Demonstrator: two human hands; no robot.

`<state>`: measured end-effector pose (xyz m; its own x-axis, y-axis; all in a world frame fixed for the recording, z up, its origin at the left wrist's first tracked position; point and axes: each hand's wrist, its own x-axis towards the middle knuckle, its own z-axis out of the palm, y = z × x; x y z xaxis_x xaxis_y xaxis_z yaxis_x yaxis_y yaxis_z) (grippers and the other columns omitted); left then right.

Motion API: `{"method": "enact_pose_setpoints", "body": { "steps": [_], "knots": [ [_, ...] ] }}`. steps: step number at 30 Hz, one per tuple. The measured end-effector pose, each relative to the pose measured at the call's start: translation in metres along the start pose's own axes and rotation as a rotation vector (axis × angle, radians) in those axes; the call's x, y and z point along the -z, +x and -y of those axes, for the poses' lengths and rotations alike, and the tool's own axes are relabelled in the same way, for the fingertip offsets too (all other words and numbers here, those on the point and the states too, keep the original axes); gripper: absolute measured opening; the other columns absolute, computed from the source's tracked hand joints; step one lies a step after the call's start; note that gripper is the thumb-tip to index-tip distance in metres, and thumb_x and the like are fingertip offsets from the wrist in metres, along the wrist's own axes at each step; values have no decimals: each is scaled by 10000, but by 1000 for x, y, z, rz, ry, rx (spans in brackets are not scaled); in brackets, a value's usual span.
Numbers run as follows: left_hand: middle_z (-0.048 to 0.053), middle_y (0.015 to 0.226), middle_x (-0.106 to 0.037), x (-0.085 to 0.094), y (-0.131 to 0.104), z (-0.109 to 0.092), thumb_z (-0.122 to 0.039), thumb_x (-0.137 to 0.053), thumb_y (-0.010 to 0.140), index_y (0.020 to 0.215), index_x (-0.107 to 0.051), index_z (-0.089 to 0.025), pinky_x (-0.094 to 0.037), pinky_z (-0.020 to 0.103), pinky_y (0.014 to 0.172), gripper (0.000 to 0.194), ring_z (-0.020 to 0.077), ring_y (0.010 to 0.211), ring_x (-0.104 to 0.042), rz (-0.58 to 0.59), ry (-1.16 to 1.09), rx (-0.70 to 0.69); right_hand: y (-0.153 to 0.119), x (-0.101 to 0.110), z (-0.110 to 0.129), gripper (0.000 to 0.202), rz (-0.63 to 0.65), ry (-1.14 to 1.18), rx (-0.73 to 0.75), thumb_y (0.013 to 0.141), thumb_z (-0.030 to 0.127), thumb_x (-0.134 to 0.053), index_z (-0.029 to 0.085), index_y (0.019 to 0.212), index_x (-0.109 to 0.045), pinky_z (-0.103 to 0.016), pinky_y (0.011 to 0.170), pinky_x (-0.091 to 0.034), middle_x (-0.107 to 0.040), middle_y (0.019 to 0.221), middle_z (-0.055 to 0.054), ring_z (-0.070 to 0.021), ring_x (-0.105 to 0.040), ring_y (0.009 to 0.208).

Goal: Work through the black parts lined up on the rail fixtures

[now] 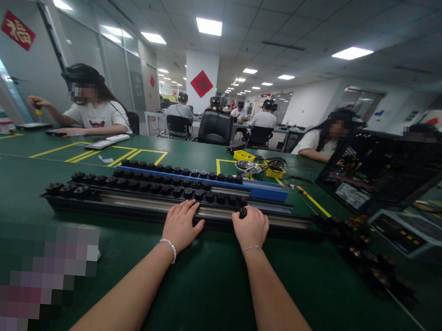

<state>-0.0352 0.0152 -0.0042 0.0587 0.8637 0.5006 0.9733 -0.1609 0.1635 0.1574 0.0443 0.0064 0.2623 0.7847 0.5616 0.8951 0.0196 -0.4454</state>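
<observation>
My left hand [181,224] lies with its fingers apart on the front edge of a long black channel-shaped rail [125,210], holding nothing. Further right along this rail, my right hand [253,228] has its fingers closed on a small black round part [243,212], whose exact kind I cannot make out. At the rail's left end sits a short group of similar black round parts [67,189]; a shiny strip runs along its bare channel. Behind it are more rails with rows of such parts, one of them a blue rail [268,192].
A metal bowl [248,168] and yellow trays [243,156] stand behind the rails. To the right are loose dark parts [370,259], a power supply box [410,232] and an open computer case [358,168]. Co-workers sit at the green table [204,286] on both sides.
</observation>
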Motion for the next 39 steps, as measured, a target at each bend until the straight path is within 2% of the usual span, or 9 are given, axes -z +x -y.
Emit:
{"method": "enact_pose_setpoints", "body": {
  "steps": [7,21,27,33,39],
  "knots": [
    [32,1337,-501,-1,0,1,-437,-453,821,1244,-516,-220,-293,407,1038,479,235,1241,-412,-7,11,-9,1,0,-2,243,-7,-10,0,709,276,-466,162,846,-632,-395,955,-254,-665,925,-97,-247,-511,1002],
    [34,1328,-510,-1,0,0,-441,-463,815,1239,-523,-224,-300,407,1034,480,238,1238,-417,-8,11,-4,5,4,-8,190,-4,-54,-22,693,272,-456,168,743,-608,-381,887,-285,-657,843,-95,-242,-520,934],
    [35,1330,-508,-2,0,1,-436,-464,816,1244,-520,-226,-294,405,1041,480,237,1240,-413,-9,9,-8,6,5,-12,202,-2,-63,-18,703,279,-464,166,776,-615,-366,889,-291,-659,855,-92,-240,-524,956],
    [37,1322,-515,-1,1,1,-438,-464,815,1245,-519,-221,-302,414,1034,485,241,1235,-419,-8,-1,-4,10,16,-19,210,126,-62,33,739,322,-468,191,809,-616,-325,800,-339,-658,875,-65,-211,-546,906],
    [35,1315,-522,0,1,0,-428,-479,806,1232,-529,-224,-309,407,1029,474,237,1228,-427,-9,-1,-1,11,16,-26,256,101,-68,54,746,319,-481,184,904,-632,-318,849,-341,-660,944,-68,-210,-542,968]
  ]
}}
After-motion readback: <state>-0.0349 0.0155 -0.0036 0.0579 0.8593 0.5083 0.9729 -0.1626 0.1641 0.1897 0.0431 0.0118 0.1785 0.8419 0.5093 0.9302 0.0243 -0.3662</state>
